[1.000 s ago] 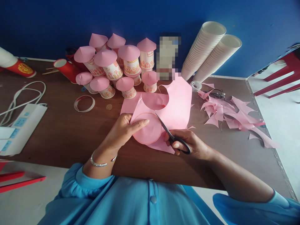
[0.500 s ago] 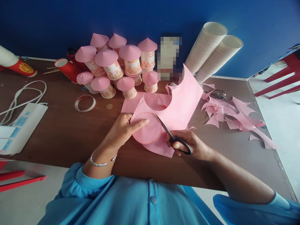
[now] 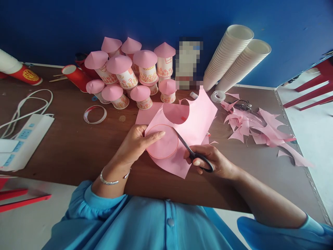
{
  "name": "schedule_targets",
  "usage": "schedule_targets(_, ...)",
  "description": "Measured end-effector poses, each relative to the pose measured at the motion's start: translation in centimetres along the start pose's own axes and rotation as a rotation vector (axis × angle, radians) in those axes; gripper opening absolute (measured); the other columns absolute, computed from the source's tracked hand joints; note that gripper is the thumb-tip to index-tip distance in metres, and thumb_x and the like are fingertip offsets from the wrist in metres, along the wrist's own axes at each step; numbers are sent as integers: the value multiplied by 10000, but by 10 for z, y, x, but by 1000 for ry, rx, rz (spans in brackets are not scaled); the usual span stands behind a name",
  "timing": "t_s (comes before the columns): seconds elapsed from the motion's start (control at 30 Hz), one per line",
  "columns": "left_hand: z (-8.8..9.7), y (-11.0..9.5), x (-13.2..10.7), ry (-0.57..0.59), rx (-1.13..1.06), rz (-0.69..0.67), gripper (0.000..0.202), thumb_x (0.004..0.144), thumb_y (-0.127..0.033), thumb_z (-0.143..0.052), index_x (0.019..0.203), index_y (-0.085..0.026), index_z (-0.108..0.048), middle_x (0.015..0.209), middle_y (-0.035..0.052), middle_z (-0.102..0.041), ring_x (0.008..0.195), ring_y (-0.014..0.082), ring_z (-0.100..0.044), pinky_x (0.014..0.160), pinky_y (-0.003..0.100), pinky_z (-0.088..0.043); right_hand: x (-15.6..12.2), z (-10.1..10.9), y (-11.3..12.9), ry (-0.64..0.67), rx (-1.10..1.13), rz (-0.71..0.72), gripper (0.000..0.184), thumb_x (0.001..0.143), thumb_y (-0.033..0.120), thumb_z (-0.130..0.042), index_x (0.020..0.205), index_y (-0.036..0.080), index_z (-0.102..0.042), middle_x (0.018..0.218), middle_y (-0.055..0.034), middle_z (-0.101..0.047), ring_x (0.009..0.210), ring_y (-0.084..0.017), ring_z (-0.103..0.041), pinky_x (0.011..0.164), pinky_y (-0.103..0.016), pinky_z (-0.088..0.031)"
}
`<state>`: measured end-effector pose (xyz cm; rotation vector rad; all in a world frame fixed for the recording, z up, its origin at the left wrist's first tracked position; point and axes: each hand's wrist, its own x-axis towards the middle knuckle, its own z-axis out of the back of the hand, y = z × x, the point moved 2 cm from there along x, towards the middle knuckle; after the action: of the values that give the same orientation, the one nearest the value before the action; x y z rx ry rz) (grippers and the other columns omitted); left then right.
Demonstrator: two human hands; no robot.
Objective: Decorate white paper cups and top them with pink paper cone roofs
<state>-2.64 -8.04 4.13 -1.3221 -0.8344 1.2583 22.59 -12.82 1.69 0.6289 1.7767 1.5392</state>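
A pink sheet of paper [image 3: 194, 119] with a drawn circle outline and a round cut-out is held over the table. My left hand [image 3: 139, 142] pinches its left edge, thumb lying on top inside the circle. In my right hand [image 3: 209, 159] is a pair of black-handled scissors [image 3: 186, 144], fingers in the loops. The blades lie at the right side of the circle outline and look closed or nearly so. Another pink sheet [image 3: 145, 113] lies flat on the table behind, partly covered.
Several paper cups with pink cone roofs [image 3: 144, 59] stand at the back. Tall stacks of white cups [image 3: 234, 55] lean to their right. Pink scraps [image 3: 262, 128] lie at right beside a clear tape roll [image 3: 218, 96]. At left are a power strip [image 3: 28, 139] and a tape ring [image 3: 95, 114].
The right side of the pink sheet has dropped and swung toward the left, uncovering the clear tape roll. Both hands stay nearly in place.
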Motion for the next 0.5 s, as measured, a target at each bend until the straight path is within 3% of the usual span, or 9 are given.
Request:
schedule_targets(0.33,2,7,3,-52,-50,4,356,754,-483,-843,751,-143,-741,663,10,-660,647,164,-580,597,275,-452,0,1,0,-3,-23,7,550,935,687,-630,985,139,-646,696,28,-516,514,-71,-460,496,-229,-392)
schedule_targets(0.5,4,10,5,-101,-72,-14,345,747,-460,-857,702,-152,-710,645,-16,-634,624,139,-547,582,254,-429,-1,1,0,-4,-31,13,550,929,688,-638,980,141,-651,714,19,-533,508,-71,-472,490,-230,-390)
